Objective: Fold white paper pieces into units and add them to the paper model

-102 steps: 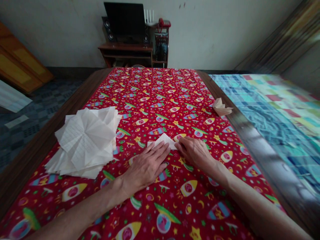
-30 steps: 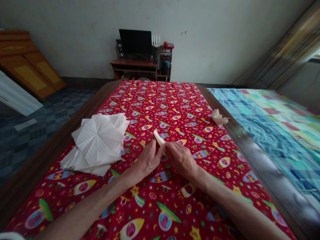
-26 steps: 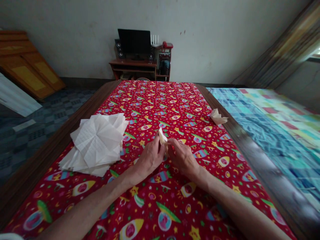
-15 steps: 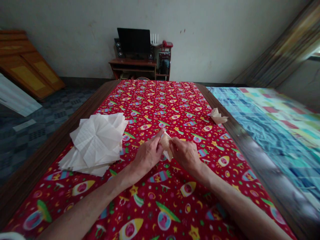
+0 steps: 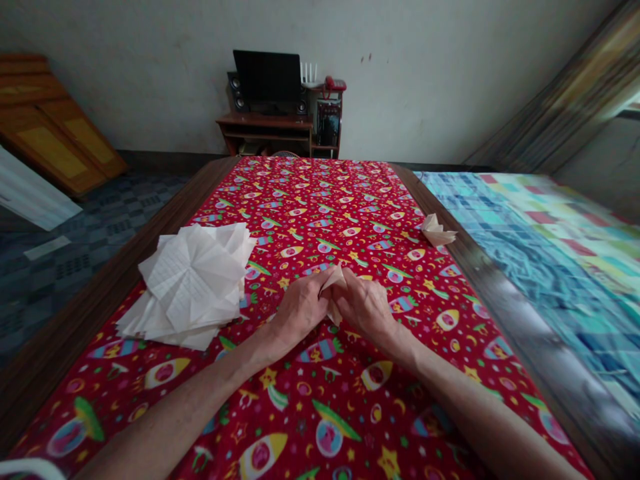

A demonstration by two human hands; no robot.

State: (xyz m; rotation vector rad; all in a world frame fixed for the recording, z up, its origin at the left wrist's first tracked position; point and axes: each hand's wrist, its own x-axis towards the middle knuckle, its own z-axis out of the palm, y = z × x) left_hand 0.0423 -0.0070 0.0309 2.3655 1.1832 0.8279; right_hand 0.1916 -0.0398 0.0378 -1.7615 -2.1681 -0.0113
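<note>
Between my two hands is a small piece of folded paper [image 5: 334, 283], off-white, with a point at its top and a tip hanging below. My left hand [image 5: 301, 303] grips its left side, fingers closed. From the other side my right hand [image 5: 369, 303] pinches it, and the hands nearly touch. Much of the paper is hidden by my fingers. On the left of the table lies a stack of creased white paper sheets [image 5: 193, 283], fold lines fanning out from the middle of the top one. A folded paper shape [image 5: 437, 231] rests near the right edge.
A red cloth with rockets and stars [image 5: 330, 373] covers the dark wooden table [image 5: 480, 280]. Beyond it stands a desk [image 5: 265, 123] with a monitor [image 5: 267, 77]. A bed [image 5: 525, 233] is at the right, a wooden cabinet [image 5: 55, 127] at the left.
My hands have drawn closer together around the paper, and my right hand has shifted slightly left. The paper's pointed top now stands up between my fingers. The stack stays where it was.
</note>
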